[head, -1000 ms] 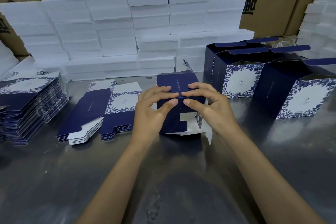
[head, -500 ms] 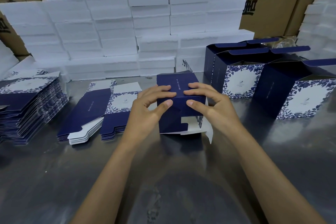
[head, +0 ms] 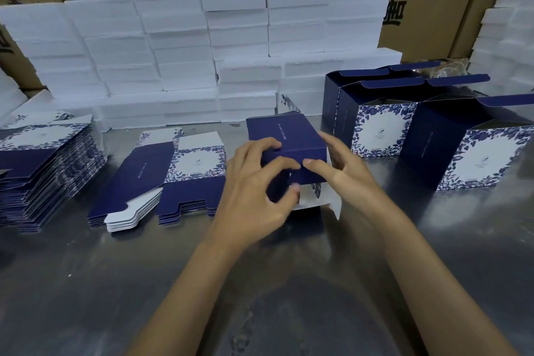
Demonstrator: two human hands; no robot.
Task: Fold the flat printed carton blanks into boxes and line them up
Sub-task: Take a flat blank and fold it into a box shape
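The half-folded navy-blue printed carton point(head: 284, 143) lies on its side on the brushed steel desk point(head: 86, 283), open end towards the person so the end flaps can be tucked. The left hand point(head: 254, 196) has its grip curled on the near end — fingers over the top edge, thumb pressing a flap inward. The right hand point(head: 344, 173) is looser, fingers spread, forefinger on the same edge; whether it truly holds anything is hard to tell. The carton's long axis seems to run away from the grip. Left of the grip lie flat navy-and-white blanks point(head: 161, 179); right of it — finished floral boxes point(head: 381, 121), lined up.
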